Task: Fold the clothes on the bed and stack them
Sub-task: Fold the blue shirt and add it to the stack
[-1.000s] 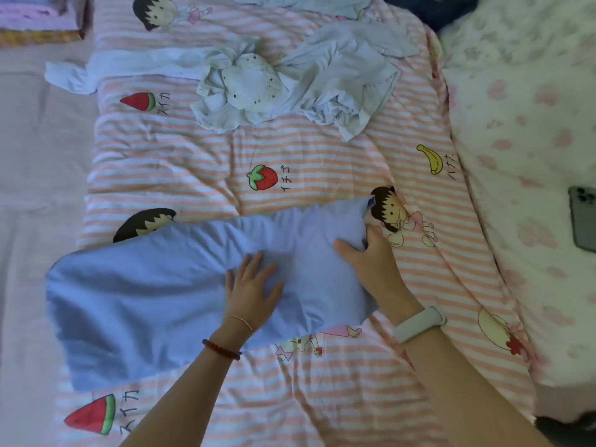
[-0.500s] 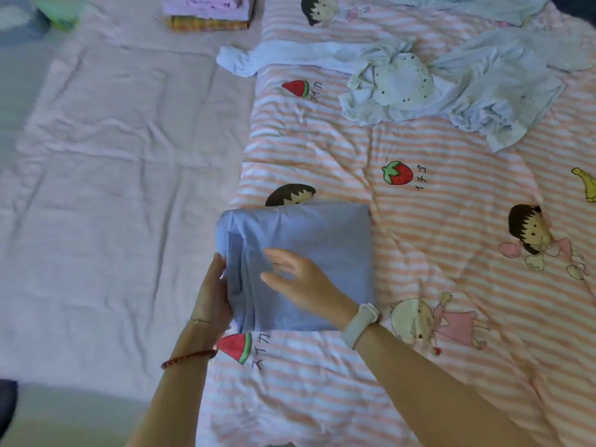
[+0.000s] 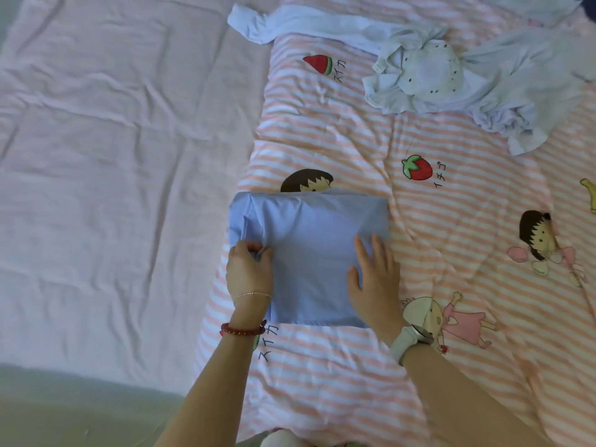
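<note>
Now: left hand (image 3: 250, 272) pinches folded blue cloth (image 3: 309, 256) at nine o'clock edge, likely tucking layers; right hand (image 3: 374, 279) flat, fingers spread, pinning three o'clock side. White clothes (image 3: 451, 75) unfolded, one o'clock.

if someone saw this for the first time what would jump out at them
The folded blue garment at the centre of the striped cartoon quilt draws the eye first. The left hand pinches its left edge and the right hand lies flat on its right side. Further up the quilt, a crumpled heap of pale clothes waits unfolded.
</note>
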A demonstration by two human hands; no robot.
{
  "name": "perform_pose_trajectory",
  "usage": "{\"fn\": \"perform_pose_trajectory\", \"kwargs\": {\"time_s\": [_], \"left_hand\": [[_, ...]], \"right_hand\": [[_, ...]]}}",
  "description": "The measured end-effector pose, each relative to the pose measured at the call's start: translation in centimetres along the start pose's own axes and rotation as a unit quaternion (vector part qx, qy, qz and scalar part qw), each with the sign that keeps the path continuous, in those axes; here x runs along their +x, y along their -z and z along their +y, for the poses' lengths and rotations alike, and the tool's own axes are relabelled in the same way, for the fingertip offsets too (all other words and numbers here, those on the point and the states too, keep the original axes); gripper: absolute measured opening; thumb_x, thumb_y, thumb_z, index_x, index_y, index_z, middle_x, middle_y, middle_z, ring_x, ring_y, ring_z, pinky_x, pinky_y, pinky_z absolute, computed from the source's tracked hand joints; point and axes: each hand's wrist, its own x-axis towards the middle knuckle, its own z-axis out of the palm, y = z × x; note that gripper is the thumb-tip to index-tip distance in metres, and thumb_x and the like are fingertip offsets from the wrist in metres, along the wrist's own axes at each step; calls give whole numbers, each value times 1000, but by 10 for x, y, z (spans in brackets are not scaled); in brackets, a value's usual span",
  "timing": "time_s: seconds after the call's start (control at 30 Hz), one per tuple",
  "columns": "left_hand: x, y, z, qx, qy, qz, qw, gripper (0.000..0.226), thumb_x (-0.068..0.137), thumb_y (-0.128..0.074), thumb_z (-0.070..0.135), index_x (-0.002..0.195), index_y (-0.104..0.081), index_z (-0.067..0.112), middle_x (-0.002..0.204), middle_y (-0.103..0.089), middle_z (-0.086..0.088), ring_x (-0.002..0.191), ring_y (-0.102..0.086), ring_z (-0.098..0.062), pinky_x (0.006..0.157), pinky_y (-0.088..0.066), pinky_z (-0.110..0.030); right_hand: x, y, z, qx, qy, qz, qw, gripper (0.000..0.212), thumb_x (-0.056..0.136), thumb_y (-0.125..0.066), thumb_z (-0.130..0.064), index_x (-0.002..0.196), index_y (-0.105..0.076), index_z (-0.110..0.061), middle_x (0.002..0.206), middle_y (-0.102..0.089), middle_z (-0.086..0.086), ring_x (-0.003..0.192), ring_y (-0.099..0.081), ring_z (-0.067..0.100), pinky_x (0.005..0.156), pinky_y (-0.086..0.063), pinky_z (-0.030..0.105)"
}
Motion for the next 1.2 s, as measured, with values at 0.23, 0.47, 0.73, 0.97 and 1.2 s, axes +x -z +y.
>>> {"fn": "perform_pose_trajectory", "kwargs": {"time_s": [0.23, 0.47, 0.73, 0.97, 1.2], "left_hand": [[17, 27, -20, -88, -34, -23, 995, 12, 87, -60, 8, 85, -48, 9, 61, -47, 2, 58, -46, -14, 56, -35, -25], [38, 20, 3, -103, 37, -83, 991, 81, 78, -67, 46, 139, -24, 16, 120, -55, -17, 107, -56, -34, 89, -43, -39], [64, 9, 8, 60, -46, -2, 997, 34, 99, -34, 27, 128, -45, 11, 111, -60, -21, 101, -54, -41, 74, -38, -38], [17, -3, -19, 304, -340, 42, 889, 53, 91, -35, 38, 141, -33, 21, 145, -40, -13, 133, -34, -38, 104, -26, -57], [35, -21, -57, 382, -289, -85, 874, 53, 95, -13, 53, 141, -30, 31, 147, -36, -10, 135, -29, -36, 96, -34, -63]], "right_hand": [[-8, -11, -9, 4, 52, 21, 998, 53, 88, -32, -33, 129, -54, -8, 140, -43, 21, 129, -39, 43, 95, -38, 64], [-1, -17, -8, -53, 49, -2, 997, 47, 84, -34, -36, 115, -64, -20, 134, -51, 15, 126, -45, 38, 93, -29, 71], [-9, -31, -3, -115, 131, 8, 985, 47, 88, -34, -40, 133, -40, -28, 145, -38, 17, 134, -22, 33, 94, -27, 70], [-19, -43, -6, -147, 143, 5, 979, 50, 92, -28, -42, 140, -31, -30, 152, -26, 13, 139, -16, 34, 101, -10, 66], [-36, -46, 14, -164, 112, -21, 980, 48, 96, -22, -40, 141, -32, -27, 153, -20, 14, 141, -14, 34, 105, -10, 63]]}}
